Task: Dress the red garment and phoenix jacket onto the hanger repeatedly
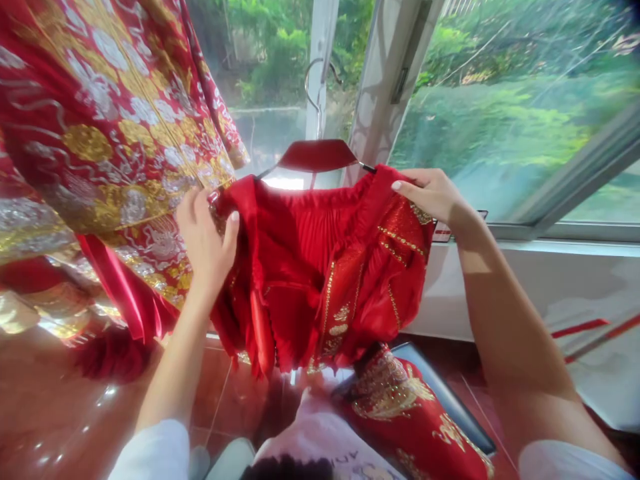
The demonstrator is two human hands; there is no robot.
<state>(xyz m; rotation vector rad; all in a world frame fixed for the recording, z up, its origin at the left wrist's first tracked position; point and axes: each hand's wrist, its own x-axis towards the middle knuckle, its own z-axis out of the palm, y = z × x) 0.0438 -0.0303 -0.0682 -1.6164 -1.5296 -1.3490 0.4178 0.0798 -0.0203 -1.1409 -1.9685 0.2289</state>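
Observation:
A short red jacket (295, 280) with gathered fabric and gold beaded trim hangs on a hanger (317, 155) with a red top and a metal hook. My left hand (207, 240) grips the jacket's left shoulder, fingers behind the cloth and thumb in front. At the other shoulder, my right hand (433, 190) holds the fabric with its thumb on top and its fingers mostly hidden. The jacket's front lies open between both hands. Below it, a red garment with gold embroidery (415, 413) drapes close to my body.
Red gowns with gold and silver embroidery (125, 133) hang at the left. Behind the jacket are a window (500, 120) and its metal frame, with a white wall (550, 287) below. A dark flat object (450, 393) lies on the reddish tiled floor (220, 393).

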